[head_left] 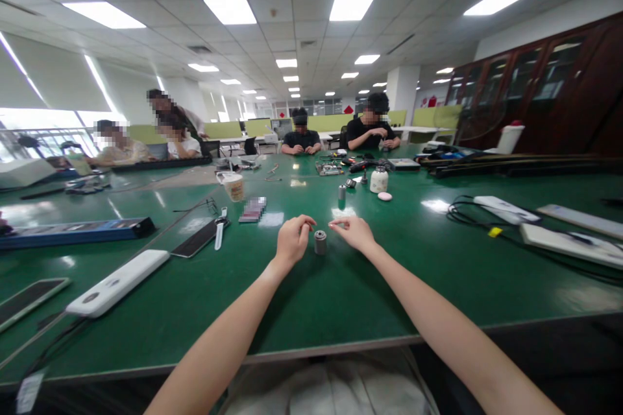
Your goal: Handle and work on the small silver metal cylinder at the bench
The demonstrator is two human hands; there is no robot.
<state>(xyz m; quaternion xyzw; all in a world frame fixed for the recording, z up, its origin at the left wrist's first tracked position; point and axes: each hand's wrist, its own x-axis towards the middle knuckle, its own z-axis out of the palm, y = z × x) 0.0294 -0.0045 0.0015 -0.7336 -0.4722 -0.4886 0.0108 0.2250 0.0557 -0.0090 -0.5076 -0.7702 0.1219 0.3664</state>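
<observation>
A small grey metal cylinder (320, 244) stands upright on the green table, between my two hands. Its top face has a dark centre. Just left of it is my left hand (293, 240), fingers curled and the thumb and forefinger tips drawn together near the cylinder's top edge. My right hand (355, 233) is on the other side, its thumb and forefinger tips close together and pointing at the cylinder. Whatever either pinch may hold is too small to make out. Farther back stands a second, slimmer metal cylinder (341, 196).
Beyond stand a white jar (379, 179), a pink lid (385, 196) and a paper cup (234, 187). To the left lie a watch (220, 230), a dark phone (197, 238) and a white power strip (119, 282). Cables (460, 215) lie right. Several people sit across the table.
</observation>
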